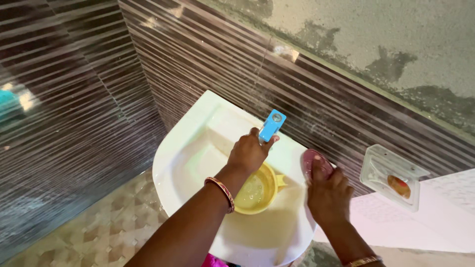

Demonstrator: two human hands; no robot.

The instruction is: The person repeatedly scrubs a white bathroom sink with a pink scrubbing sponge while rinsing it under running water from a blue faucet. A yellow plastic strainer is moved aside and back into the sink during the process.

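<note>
Left hand [250, 152] pinches a blue tap handle [272, 124] above a yellow mug [257, 190]; right hand [327, 192] presses flat, fingers together, on a pink soap dish [314, 163].

tap handle [272, 124]: bright blue
basin [183, 153]: white
bowl [255, 190]: yellow
soap in the dish [399, 186]: orange-brown
soap dish [391, 175]: clear
pad under the right hand [316, 163]: pink-mauve
wall tiles [74, 123]: dark brown with pale horizontal stripes
floor [106, 230]: beige and tan diamond pattern
bangles [221, 190]: gold and red
</note>
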